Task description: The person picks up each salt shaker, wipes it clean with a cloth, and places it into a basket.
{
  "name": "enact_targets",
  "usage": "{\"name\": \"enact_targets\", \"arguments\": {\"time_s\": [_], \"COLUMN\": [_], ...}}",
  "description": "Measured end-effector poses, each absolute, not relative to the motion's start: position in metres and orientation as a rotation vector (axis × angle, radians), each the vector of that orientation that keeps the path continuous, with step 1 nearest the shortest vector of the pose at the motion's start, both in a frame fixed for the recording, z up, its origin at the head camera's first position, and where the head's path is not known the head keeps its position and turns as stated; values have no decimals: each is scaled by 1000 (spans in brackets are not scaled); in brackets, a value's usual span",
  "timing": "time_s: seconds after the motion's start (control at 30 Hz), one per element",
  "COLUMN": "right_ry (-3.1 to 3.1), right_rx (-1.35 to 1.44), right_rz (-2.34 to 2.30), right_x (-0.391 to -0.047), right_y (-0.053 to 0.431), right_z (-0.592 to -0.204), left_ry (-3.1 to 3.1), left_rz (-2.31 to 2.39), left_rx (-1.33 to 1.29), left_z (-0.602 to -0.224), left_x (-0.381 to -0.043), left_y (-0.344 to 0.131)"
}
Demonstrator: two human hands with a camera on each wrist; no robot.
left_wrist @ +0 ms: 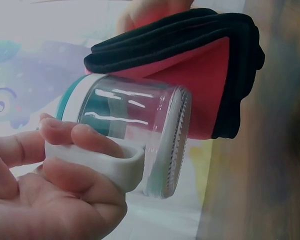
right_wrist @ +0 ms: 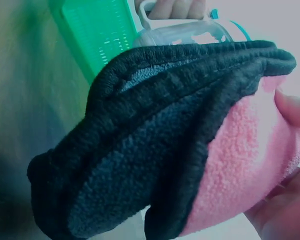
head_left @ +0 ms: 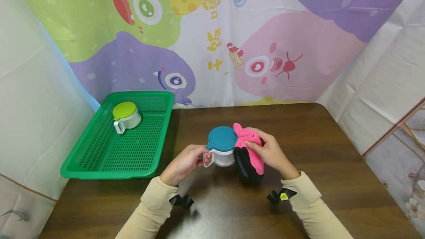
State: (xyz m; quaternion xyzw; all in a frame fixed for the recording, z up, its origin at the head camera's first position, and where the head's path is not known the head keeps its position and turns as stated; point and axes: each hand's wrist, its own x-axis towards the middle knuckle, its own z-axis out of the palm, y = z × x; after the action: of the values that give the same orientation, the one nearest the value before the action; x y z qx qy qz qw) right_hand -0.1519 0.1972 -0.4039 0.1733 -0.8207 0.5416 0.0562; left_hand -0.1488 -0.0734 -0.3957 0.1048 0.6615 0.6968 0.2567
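My left hand (head_left: 187, 161) grips the white handle (left_wrist: 115, 167) of a clear jar (head_left: 223, 158) with a blue flip lid (head_left: 222, 138), above the table. In the left wrist view the fingers curl through the handle loop, and the jar's clear wall (left_wrist: 135, 110) shows nothing inside. A folded pink cloth (head_left: 254, 158) with black edging is in my right hand (head_left: 269, 150), thumb on the near side. The cloth lies against the jar's right side. In the right wrist view its dark folded layers (right_wrist: 140, 145) hide most of the jar.
A green plastic basket (head_left: 159, 146) stands on the left of the brown wooden table (head_left: 315, 194). Inside it sits a similar jar with a lime-green lid (head_left: 124, 110). A cartoon-printed curtain (head_left: 216, 80) hangs behind the table's far edge.
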Motion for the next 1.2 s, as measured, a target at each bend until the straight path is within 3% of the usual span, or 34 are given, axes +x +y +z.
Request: {"name": "enact_targets", "arguments": {"time_s": [1.2], "right_ry": [-2543], "right_rx": [609], "right_rz": [1897], "right_x": [-158], "right_y": [211], "right_z": [-415], "left_ry": [1614], "left_rz": [1898], "left_rx": [417], "left_z": [-395], "left_x": [-147], "left_y": [-81]}}
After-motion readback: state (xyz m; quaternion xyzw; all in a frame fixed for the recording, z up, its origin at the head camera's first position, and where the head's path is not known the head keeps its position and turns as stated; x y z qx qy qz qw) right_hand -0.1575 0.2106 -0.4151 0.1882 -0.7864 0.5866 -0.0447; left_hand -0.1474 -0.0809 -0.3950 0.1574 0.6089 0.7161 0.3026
